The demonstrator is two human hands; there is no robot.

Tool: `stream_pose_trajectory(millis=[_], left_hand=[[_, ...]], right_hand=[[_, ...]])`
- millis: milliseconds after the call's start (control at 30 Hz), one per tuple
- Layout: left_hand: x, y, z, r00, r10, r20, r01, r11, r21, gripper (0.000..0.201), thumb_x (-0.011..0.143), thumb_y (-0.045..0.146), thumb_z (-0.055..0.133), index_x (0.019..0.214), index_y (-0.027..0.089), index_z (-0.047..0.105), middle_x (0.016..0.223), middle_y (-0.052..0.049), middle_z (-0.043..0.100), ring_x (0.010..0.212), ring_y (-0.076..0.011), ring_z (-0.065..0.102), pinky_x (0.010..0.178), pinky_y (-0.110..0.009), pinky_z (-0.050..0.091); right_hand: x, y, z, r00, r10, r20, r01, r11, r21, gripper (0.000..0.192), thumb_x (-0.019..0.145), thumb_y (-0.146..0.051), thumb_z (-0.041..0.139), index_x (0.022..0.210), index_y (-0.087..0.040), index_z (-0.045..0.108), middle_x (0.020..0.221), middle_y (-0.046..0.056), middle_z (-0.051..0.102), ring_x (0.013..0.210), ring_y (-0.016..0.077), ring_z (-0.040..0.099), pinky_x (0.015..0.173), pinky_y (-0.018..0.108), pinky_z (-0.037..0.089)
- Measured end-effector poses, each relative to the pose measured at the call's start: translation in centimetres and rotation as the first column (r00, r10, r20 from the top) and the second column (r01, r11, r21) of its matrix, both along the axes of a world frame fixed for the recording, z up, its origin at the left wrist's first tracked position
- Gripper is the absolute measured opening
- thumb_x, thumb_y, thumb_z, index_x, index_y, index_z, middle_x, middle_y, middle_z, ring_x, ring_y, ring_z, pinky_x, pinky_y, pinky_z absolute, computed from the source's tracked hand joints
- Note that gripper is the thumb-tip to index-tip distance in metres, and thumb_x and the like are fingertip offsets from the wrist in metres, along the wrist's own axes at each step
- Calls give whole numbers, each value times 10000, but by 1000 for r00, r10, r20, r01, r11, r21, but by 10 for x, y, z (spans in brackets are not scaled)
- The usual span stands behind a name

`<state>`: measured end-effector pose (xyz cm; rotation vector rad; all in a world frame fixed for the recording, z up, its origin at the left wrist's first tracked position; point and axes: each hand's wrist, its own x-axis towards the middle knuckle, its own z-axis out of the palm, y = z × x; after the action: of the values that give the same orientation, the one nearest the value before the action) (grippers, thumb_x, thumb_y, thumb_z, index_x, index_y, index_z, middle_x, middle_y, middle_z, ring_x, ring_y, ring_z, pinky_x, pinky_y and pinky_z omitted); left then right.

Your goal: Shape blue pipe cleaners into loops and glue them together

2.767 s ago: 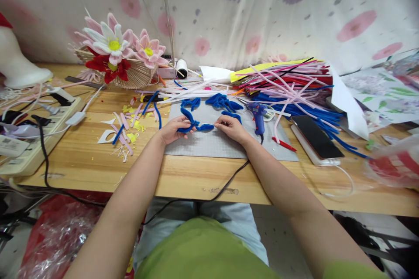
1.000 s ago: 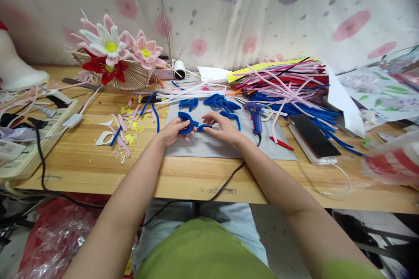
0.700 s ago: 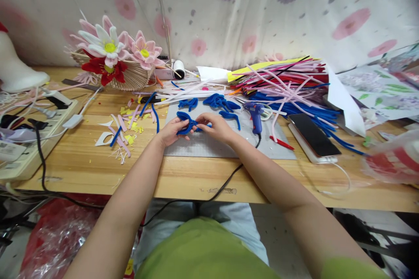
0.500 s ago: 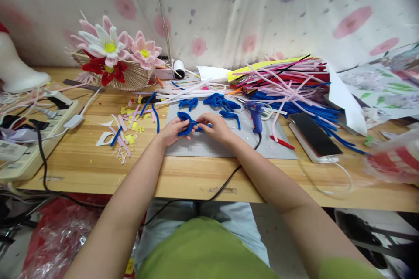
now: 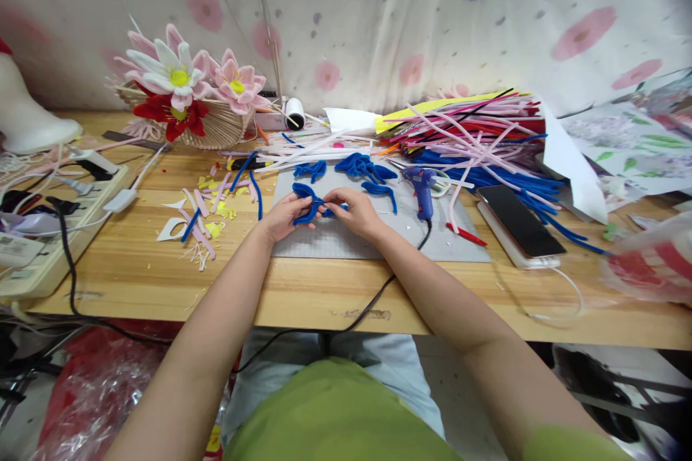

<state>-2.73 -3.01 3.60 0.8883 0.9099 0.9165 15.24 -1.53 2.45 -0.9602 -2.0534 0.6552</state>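
Between my hands is a bent blue pipe-cleaner piece, looped like a petal. My left hand is closed round its looped side. At its right end, my right hand pinches the narrow blue part, and the fingertips of both hands nearly meet. Both hands are over the grey mat. Just beyond them on the mat lie more shaped blue pieces, with a single curved blue piece near my right hand. A blue glue gun rests farther right.
Pipe-cleaner flowers stand at the back left near a power strip. Colourful pipe cleaners are heaped at the back right. A phone and red-handled tool lie right. Scraps litter the left; a black cord crosses the front edge.
Almost nothing differs. Both hands stay in place on the blue pipe-cleaner piece, and the view has shifted very slightly.
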Motion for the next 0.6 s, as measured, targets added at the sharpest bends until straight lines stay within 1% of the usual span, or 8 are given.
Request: stream_pose_trajectory(millis=[133,233,333,400,467,533,567,600], left_hand=[[1,0,0,1000,-8,17,8,1000,-6,124,758,219,600,834,144,537,734,-64,676,634,-165,647,456,-240,510],[-2,2,1,998,-43,40,44,999,-21,162,790,297,569,842,144,553,749,-82,677,650,-176,650,465,-250,510],[-5,4,0,992,-94,79,100,992,-75,271,827,380,483,868,131,582,769,-114,674,669,-205,655,483,-291,518],[-6,5,-1,993,-93,79,100,991,-91,278,803,373,507,894,125,596,771,-111,669,656,-199,647,491,-301,518],[-2,4,-4,999,-38,35,40,998,-49,259,724,296,612,921,128,605,754,-74,657,598,-149,613,483,-265,504],[7,3,-6,997,72,-23,-71,996,49,334,622,212,704,935,136,616,714,-20,631,523,-81,540,455,-203,463],[12,1,-8,989,142,-41,-137,984,110,368,590,208,730,937,141,626,690,4,613,497,-58,501,434,-179,430],[18,0,-8,976,212,-39,-203,964,171,356,586,245,739,910,139,637,675,13,600,481,-47,470,408,-166,391]], right_hand=[[0,-1,0,1000,-16,1,17,1000,-21,145,783,-210,520,835,-188,654,829,42,665,760,153,584,736,287,447],[0,-1,0,999,-30,-19,29,998,-50,141,778,-208,521,831,-187,650,823,39,671,761,151,586,733,288,450],[1,0,0,993,-66,-98,55,992,-114,121,763,-235,543,807,-186,645,798,33,673,734,148,591,718,294,458],[0,2,0,978,-97,-184,61,979,-194,127,753,-269,559,804,-185,640,776,30,670,711,145,596,699,296,467],[-1,5,1,951,-122,-284,39,958,-283,151,738,-302,573,802,-178,633,752,29,663,689,139,600,685,296,478],[-2,9,2,921,-137,-365,-4,933,-360,176,713,-325,594,792,-170,624,729,25,655,664,128,598,679,295,489],[-4,10,3,909,-141,-393,-25,921,-389,190,694,-337,612,780,-168,619,716,22,651,645,121,591,675,295,494],[-5,11,4,898,-143,-415,-47,910,-413,206,673,-350,630,767,-167,614,707,18,647,626,114,583,667,294,499]])
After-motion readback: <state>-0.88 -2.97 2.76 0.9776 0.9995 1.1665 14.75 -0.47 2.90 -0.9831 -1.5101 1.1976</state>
